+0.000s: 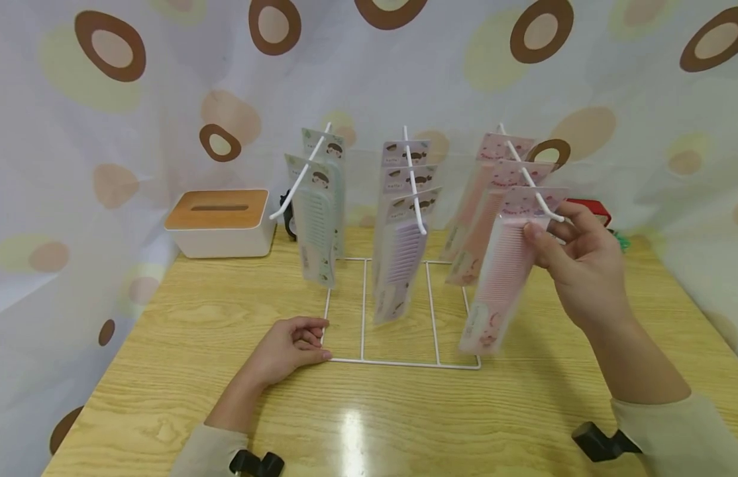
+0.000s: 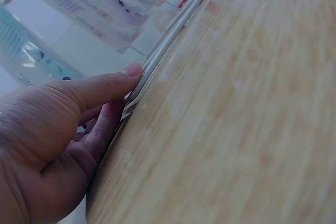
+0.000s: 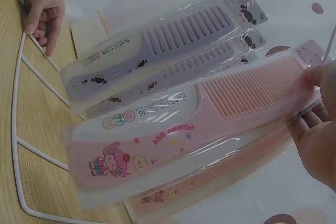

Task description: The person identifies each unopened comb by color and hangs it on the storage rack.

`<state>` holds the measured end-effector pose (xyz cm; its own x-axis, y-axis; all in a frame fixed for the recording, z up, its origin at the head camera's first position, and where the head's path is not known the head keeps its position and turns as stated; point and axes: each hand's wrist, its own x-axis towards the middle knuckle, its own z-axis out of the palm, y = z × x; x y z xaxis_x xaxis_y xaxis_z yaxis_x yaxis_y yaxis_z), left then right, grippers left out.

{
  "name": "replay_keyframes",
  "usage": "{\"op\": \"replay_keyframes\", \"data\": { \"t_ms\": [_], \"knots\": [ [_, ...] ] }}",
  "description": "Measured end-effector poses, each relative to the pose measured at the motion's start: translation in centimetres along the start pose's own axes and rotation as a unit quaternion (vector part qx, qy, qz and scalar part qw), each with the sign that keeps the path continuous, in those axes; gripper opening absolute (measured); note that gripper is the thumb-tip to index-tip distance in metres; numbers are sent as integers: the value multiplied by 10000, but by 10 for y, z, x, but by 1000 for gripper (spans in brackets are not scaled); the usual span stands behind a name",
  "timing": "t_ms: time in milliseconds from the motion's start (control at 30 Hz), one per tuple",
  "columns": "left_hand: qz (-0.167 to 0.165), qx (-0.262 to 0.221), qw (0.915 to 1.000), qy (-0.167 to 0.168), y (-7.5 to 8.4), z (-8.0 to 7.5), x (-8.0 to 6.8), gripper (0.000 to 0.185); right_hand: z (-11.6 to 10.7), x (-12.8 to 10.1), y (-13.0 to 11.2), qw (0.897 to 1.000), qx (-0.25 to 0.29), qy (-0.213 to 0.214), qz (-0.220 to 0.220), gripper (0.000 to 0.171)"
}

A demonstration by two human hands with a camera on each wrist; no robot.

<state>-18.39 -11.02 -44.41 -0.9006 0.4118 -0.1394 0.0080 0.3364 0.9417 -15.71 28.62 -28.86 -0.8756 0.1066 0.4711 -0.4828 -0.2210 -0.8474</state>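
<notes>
A white wire display rack [image 1: 399, 364] stands on the table with three hooks, each hung with packaged combs. My left hand [image 1: 288, 348] grips the front left corner of its base, thumb on the wire in the left wrist view. With thumb and fingers, my right hand [image 1: 589, 265] pinches the upper edge of the front packaged pink comb [image 1: 503, 278], whose card hangs at the right hook's tip [image 1: 550, 211]. Two more pink combs [image 1: 479, 232] hang behind it. Packaged purple combs [image 1: 403, 255] fill the middle hook, and green combs [image 1: 316, 222] the left one.
Back left on the table [image 1: 226, 298] stands a white tissue box [image 1: 226, 242] with a wooden lid. A black item [image 1: 289, 215] shows behind the green combs. Something red [image 1: 592, 209] lies behind my right hand. A patterned curtain [image 1: 369, 79] hangs behind everything.
</notes>
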Motion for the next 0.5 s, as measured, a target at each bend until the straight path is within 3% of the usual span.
{"op": "replay_keyframes", "data": {
  "t_ms": [133,267,300,333,400,433,500],
  "knots": [
    [65,-179,9998,103,10,-4,1,55,-5,4,2,9999,-74,-144,-30,26],
    [435,-580,9951,667,43,-18,-4,46,-18,-1,5,9995,-78,-195,225,28],
    [611,-418,9935,867,53,-23,-6,43,-23,-3,6,9993,-53,-214,298,29],
    [799,-130,9917,1003,63,-30,-7,41,-29,-6,7,9990,31,-281,333,30],
    [1130,1000,9810,1216,81,-46,-9,42,-43,-9,7,9978,80,-554,351,32],
    [1235,1657,9699,1283,89,-56,-9,45,-52,-10,7,9969,21,-699,359,34],
    [1315,2981,9355,1369,107,-77,-7,54,-70,-8,5,9945,-246,-916,451,36]
  ]
}}
